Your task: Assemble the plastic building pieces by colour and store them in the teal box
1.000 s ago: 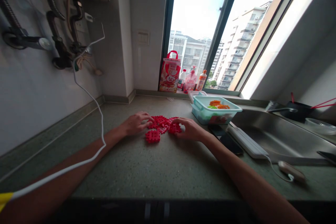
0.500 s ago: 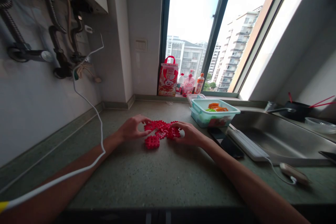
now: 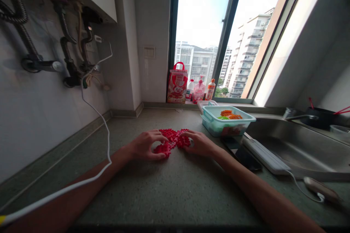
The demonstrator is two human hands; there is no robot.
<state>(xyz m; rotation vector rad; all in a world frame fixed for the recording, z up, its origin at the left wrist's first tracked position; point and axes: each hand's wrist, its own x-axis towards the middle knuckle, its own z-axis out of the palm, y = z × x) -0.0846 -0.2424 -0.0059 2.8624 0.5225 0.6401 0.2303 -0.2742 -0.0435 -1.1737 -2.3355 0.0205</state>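
Note:
Several red interlocking plastic building pieces [image 3: 170,135] lie in a cluster on the counter between my two hands. My left hand [image 3: 144,146] curves round the nearest red piece [image 3: 163,148], its thumb along the near side and its fingers over the far side. On the other side of the cluster, my right hand [image 3: 199,142] has its thumb and fingers closed on another red piece [image 3: 183,141], which stays close against the others. The fingers partly cover both pieces.
A light-blue plastic tub [image 3: 228,125] holding orange and green pieces stands at the back right, beside the steel sink [image 3: 295,145]. A dark phone [image 3: 247,157] and a white power strip [image 3: 269,154] lie near my right forearm. A white cable [image 3: 108,142] hangs across my left forearm.
My left hand has come nearer and rightward, from the cluster's left side onto the separate near red piece. My right hand stays at its piece. The view has tilted slightly.

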